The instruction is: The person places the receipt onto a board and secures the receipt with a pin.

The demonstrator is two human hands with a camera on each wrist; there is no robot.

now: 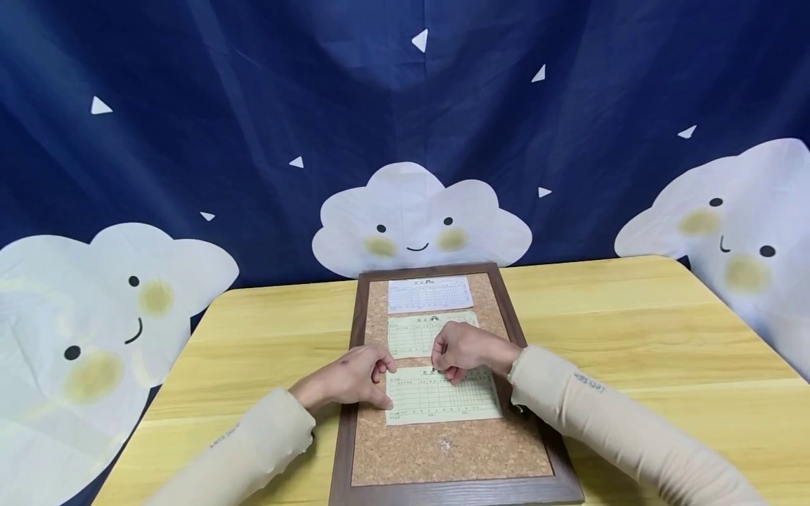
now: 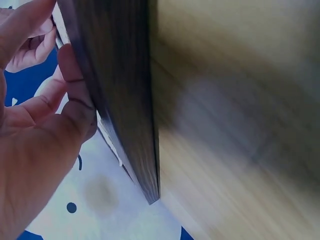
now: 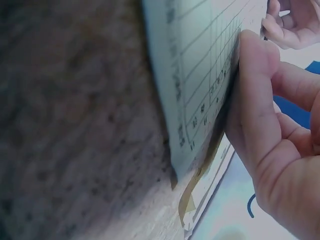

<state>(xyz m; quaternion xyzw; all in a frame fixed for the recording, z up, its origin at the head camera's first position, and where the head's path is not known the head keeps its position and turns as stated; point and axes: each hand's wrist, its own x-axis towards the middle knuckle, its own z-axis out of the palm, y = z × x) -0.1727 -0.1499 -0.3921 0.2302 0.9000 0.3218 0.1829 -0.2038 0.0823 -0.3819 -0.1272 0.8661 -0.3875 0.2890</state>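
Observation:
A framed cork board [image 1: 405, 457] lies on the table with three printed form sheets in a column. At the left edge of the lowest pale green sheet [image 1: 436, 404], my left hand [image 1: 348, 376] rests thumb and forefinger spread apart, the thumb on its margin. My right hand [image 1: 465, 348] pinches a small thumbtack [image 1: 434, 370] at that sheet's top middle, mostly hidden by the fingertips. In the right wrist view, the right hand's fingers [image 3: 257, 95] lie against the sheet [image 3: 200, 75]. The left wrist view shows the left fingers [image 2: 75, 85] over the frame's edge.
Higher on the board are another green sheet [image 1: 408, 337] and a white sheet [image 1: 430, 295], each with a small tack at its top. Wooden tabletop [image 1: 633, 330] extends on both sides. Behind hangs a dark blue cloth [image 1: 380, 105] printed with smiling clouds.

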